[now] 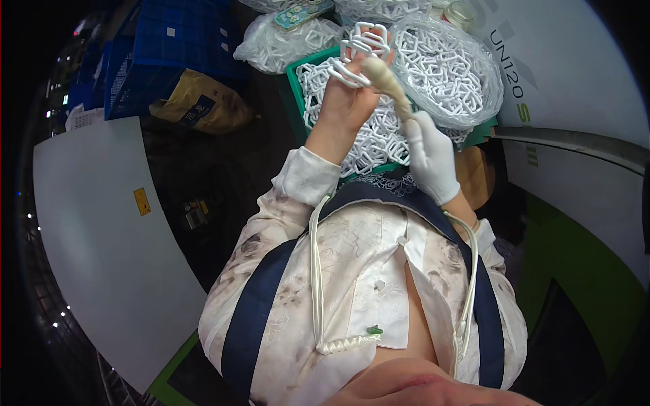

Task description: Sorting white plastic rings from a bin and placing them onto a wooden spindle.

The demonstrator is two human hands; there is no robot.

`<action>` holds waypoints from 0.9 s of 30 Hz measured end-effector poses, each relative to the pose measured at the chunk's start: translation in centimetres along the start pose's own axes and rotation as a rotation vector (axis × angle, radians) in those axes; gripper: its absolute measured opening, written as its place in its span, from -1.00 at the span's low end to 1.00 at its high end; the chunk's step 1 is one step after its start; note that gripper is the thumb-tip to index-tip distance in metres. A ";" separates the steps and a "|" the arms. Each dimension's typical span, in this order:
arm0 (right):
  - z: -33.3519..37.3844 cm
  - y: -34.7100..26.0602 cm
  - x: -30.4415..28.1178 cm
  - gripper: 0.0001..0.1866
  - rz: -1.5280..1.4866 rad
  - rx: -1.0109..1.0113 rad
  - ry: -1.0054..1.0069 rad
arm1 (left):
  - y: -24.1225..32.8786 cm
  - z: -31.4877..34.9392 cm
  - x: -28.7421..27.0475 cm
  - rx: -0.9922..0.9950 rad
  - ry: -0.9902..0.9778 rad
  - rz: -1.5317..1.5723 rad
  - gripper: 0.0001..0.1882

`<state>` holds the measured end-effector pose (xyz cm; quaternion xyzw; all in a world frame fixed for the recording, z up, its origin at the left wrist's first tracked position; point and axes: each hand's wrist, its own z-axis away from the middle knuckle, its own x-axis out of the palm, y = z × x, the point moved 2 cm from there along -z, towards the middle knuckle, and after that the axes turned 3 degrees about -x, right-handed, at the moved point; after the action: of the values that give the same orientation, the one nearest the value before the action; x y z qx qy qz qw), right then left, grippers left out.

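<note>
My bare left hand (349, 101) is raised over a green crate (295, 101), its fingers closed around several white plastic links (365, 40). My right hand (433, 159), in a white glove, grips a cream-coloured stick-like tool (389, 82) that looks wrapped and has a thicker, rounded end. That end lies against or just in front of the links in my left hand; whether it touches them I cannot tell. Loose white links (372, 145) fill the crate beneath both hands. A clear plastic bag (497, 88) full of similar links rests over the crate's right side.
More bagged links (288, 44) lie at the far left of the crate, with a patterned phone-like item (302, 13) on top. Blue crates (179, 47) and a brown paper bag (201, 105) stand farther left. White machine panels (569, 74) rise at right; another pale panel (101, 237) is at left.
</note>
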<state>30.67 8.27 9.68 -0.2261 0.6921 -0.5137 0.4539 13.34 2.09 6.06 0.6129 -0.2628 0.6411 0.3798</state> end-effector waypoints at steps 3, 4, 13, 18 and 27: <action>-0.4 -0.1 1.1 -0.72 0.081 -0.008 -0.039 | -1.0 -0.2 0.7 0.063 -0.110 -0.075 -0.46; -0.2 0.7 0.8 -0.71 0.092 0.079 -0.056 | -0.9 -0.1 1.5 0.117 -0.034 -0.181 -0.45; 0.6 2.3 0.3 -0.74 0.161 0.103 -0.055 | 0.1 -0.1 1.4 0.134 -0.044 -0.275 -0.56; -1.1 0.0 -1.0 -0.72 -0.015 0.052 0.094 | -0.6 0.7 0.7 0.061 -0.096 -0.285 -0.59; -2.2 1.0 -1.1 -0.72 0.204 0.055 -0.049 | -0.8 1.7 -0.7 -0.139 -0.171 -0.284 -0.56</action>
<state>29.49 10.57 9.29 -0.1546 0.6858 -0.4778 0.5267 14.97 1.02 5.43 0.6683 -0.2484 0.5069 0.4844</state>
